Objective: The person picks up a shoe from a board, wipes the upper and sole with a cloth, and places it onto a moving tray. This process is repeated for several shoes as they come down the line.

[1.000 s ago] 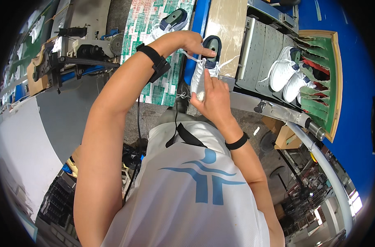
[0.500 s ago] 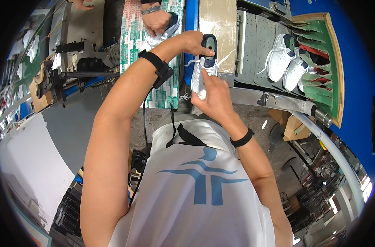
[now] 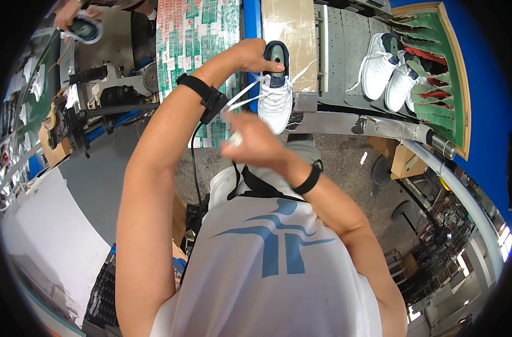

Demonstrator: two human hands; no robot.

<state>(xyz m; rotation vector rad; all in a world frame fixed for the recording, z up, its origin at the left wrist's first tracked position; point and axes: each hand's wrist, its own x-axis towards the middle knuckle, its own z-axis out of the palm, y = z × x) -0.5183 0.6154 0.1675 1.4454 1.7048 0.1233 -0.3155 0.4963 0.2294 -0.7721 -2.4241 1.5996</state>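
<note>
So, starting with the printed stuff: a sheet covered in rows of green, white and red label-like rectangles (image 3: pixel 202 33) runs along the top of the head view, left of a blue strip (image 3: pixel 252 22). Right of that strip lies a flat tan panel wrapped in clear film (image 3: pixel 292 28), looks like cardboard. Further right, a grey perforated metal tray (image 3: pixel 346 62) carries a pair of white sneakers (image 3: pixel 389 73) side by side, laces loose. Beyond them is a green board with a wooden frame (image 3: pixel 449 78), with dark red strips on it. Two small cardboard boxes (image 3: pixel 405 160) sit on the floor under a silver pipe rail (image 3: pixel 402 130).

Now the hands. The left hand (image 3: pixel 250 56) is clamped on the heel end of a white sneaker with a navy collar (image 3: pixel 275 90), thumb across the opening, fingers wrapped behind. That shoe is up in the air just in front of the tan panel, toe pointing back toward the person. The right hand (image 3: pixel 250 140) sits just below the toe, fingers closed and pinched on a white lace (image 3: pixel 242 98) that stretches from the eyelets; it's blurry, so can't tell the exact grip. Black bands on both wrists.

Top left corner, another person's hand (image 3: pixel 68 14) holds a different shoe (image 3: pixel 83 28).
</note>
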